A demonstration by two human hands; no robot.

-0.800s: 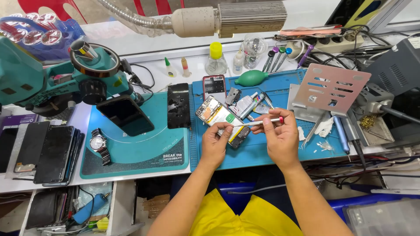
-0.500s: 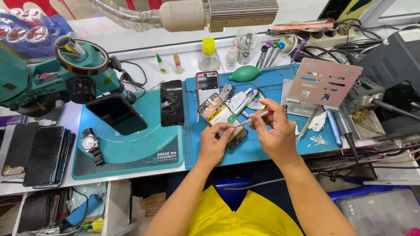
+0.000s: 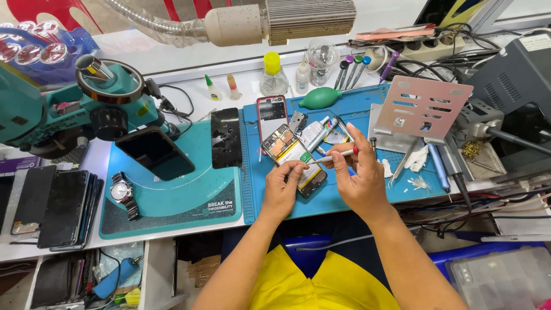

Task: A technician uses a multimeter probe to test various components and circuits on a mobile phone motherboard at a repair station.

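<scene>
Head view, against the frame half a second back: both hands sit at the same spot over the blue mat (image 3: 367, 109), the screwdriver has tipped a little flatter, and the opened phone has not shifted. The right hand (image 3: 361, 178) has its grip closed on a slim silver screwdriver (image 3: 333, 156) with a red band near the fingers, its tip pointing left and down toward the opened phone (image 3: 294, 159). The left hand (image 3: 284, 186) rests on the lower end of that phone, fingers curled with thumb and forefinger pinched near the tip; whether they clasp anything there I cannot tell. The phone lies back-off on the mat, near the front edge of the desk (image 3: 189, 227), just beside a second phone (image 3: 271, 115) with a red rim. A wristwatch (image 3: 123, 194) lies well apart on the teal mat (image 3: 172, 201).
</scene>
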